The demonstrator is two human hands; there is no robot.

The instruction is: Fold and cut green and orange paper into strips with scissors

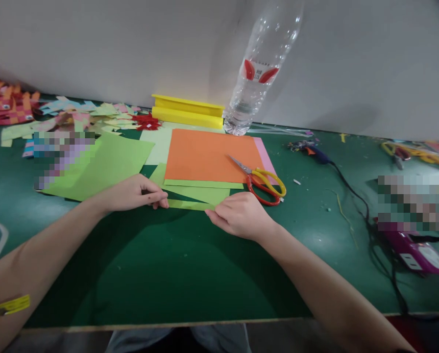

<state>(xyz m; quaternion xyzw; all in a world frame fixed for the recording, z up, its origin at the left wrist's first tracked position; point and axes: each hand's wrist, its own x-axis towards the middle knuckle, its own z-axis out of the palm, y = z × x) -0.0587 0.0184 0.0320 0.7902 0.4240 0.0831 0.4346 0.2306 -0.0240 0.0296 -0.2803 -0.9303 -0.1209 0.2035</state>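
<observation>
A narrow green paper strip [187,204] stretches between my two hands, just above the green table. My left hand [136,192] is closed on its left end, with thumb and fingers pinched. At the other end my right hand [239,213] pinches the strip too. Right behind it lie an orange paper sheet [201,157] and some green paper [190,192] beneath. Scissors [265,184] with red and yellow handles rest partly on the orange sheet, blades a little apart, close to my right hand. A larger green sheet [109,164] lies beyond my left forearm.
A clear plastic bottle [256,73] stands at the back by the wall, beside a folded yellow piece [186,112]. Paper scraps [102,115] and woven paper pieces [10,103] fill the back left. On the right, a glue gun [315,151] trails a black cord near a purple box [410,245].
</observation>
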